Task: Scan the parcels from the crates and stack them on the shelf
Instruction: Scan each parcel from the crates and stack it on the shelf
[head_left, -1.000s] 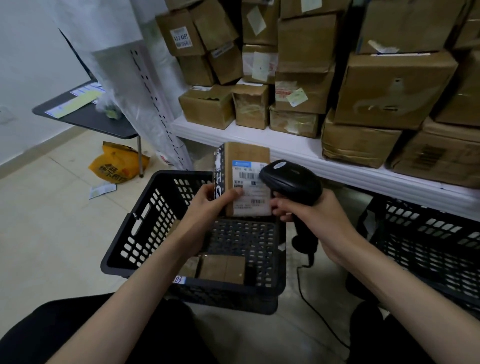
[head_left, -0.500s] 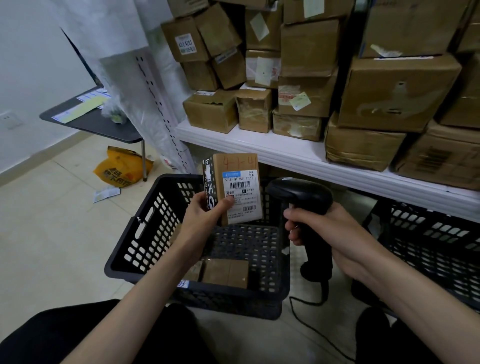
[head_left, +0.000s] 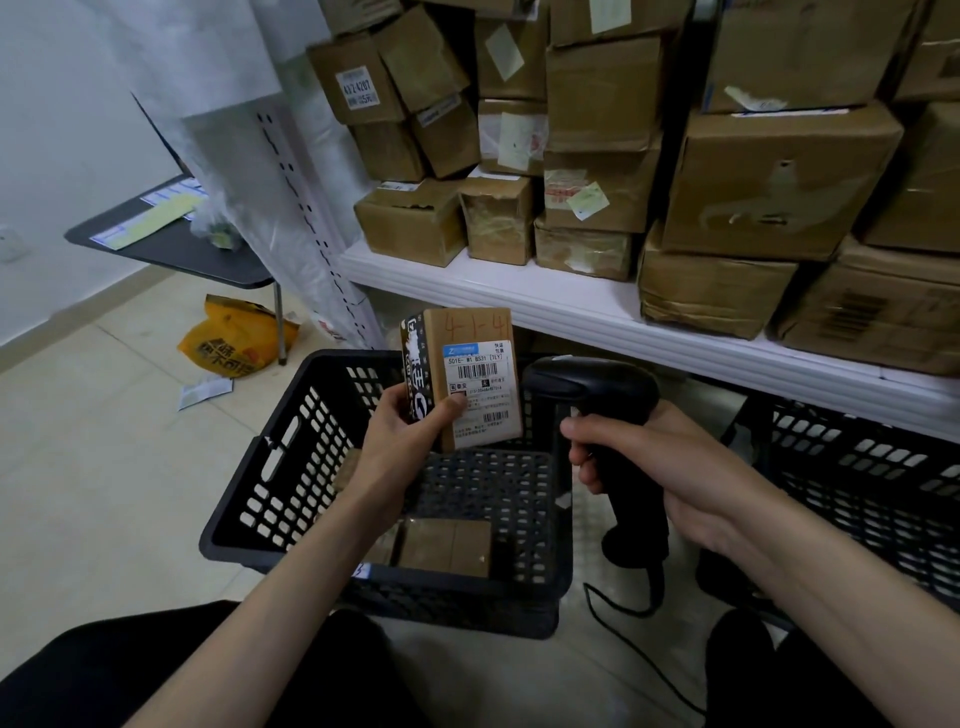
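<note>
My left hand holds a small brown parcel upright over the black crate, its white barcode label facing me and "4-1-4" written on top. My right hand grips the handle of a black barcode scanner just right of the parcel, a short gap between them. Another brown parcel lies on the crate floor near its front wall. The white shelf behind carries stacked cardboard boxes.
A second black crate sits under the shelf at the right. The scanner's cable trails across the floor between my knees. At the left stand a dark table, a yellow bag and a paper slip on the tiles.
The scanner has moved away from the parcel's label, down and to the right. My left hand has kept the parcel and shifted it slightly left, with the whole label showing.
</note>
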